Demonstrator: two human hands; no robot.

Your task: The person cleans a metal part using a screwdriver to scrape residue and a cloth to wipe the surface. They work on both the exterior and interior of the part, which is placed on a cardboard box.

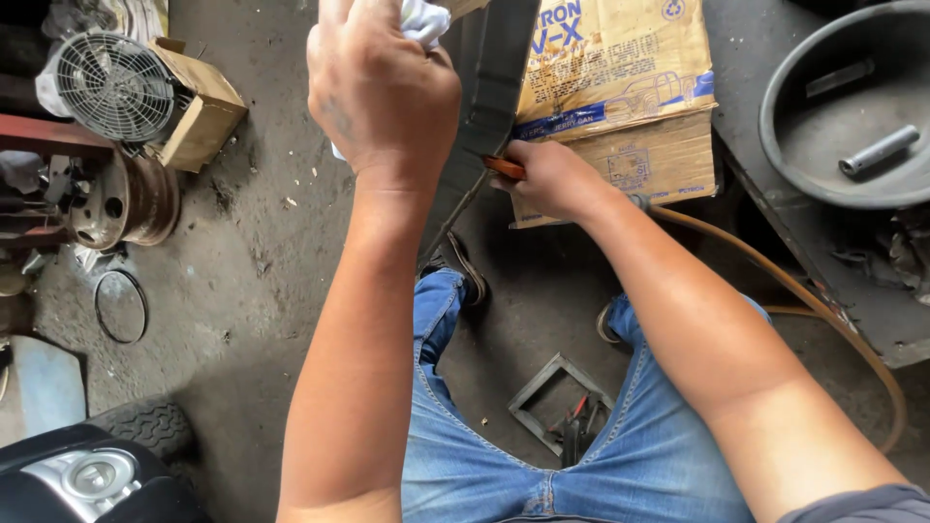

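cloth (424,19): white soft fabric, bunched in the left hand's fingers (383,92)
panel (489,87): dark matt metal, beside the right hand's fingers (552,179)
box (620,87): worn brown cardboard
basin (785,126): grey matt plastic

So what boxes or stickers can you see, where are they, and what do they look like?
Big cardboard box: top middle, just beyond the right hand; flat, tan, with blue lettering, a blue band and a small vehicle drawing.
Small label: on the lower flap of that box; a faint bluish square.
Small cardboard box: top left on the floor, plain brown, with a round wire-guarded fan in it.
No screens or signs show.
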